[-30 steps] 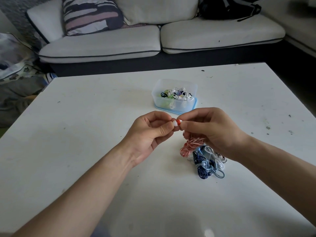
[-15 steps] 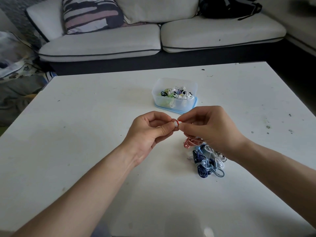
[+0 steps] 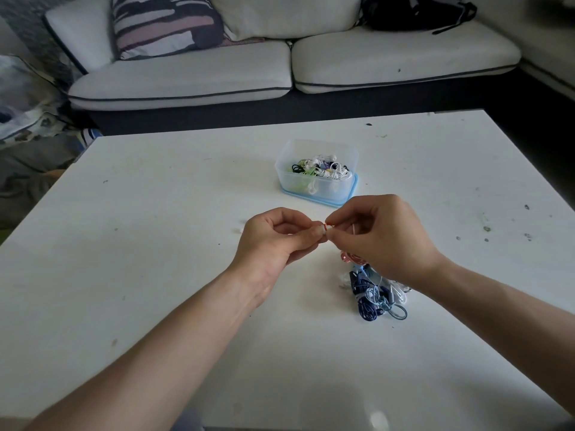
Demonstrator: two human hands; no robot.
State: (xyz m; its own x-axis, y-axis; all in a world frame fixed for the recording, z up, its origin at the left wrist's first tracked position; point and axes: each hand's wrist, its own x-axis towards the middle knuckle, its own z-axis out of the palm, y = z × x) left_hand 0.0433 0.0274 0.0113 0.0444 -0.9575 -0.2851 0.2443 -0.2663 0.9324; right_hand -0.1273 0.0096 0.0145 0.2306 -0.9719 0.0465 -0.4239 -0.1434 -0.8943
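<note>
- The pink cord (image 3: pixel 351 258) is mostly bunched up on the counter (image 3: pixel 155 244), right under the right hand (image 3: pixel 382 241). Only a bit of it peeks out below the fingers.
- Its little white-and-red tip (image 3: pixel 323 229) is up off the counter, right where the fingertips of both hands meet.
- The left hand (image 3: pixel 273 241) comes in from the left and meets the right one at that tip.
- Just nearer to the camera than the pink bundle is a pile of blue and white cords (image 3: pixel 371 298), partly hidden by the right wrist. Can't tell if the two piles touch.
- Behind the right hand, but apart from it, is a clear plastic box (image 3: pixel 317 185) stuffed with more tangled cords.
- Past the counter there's a sofa (image 3: pixel 186 76) with a striped cushion (image 3: pixel 165 23) and a black bag (image 3: pixel 413 10).
- Left grip: closed, with thumb and forefinger pinching the tip and the other fingers curled in.
- Right grip: also closed, pinching the red bit of the pink cord right beside the tip. A strand runs down inside the curled fingers.
</note>
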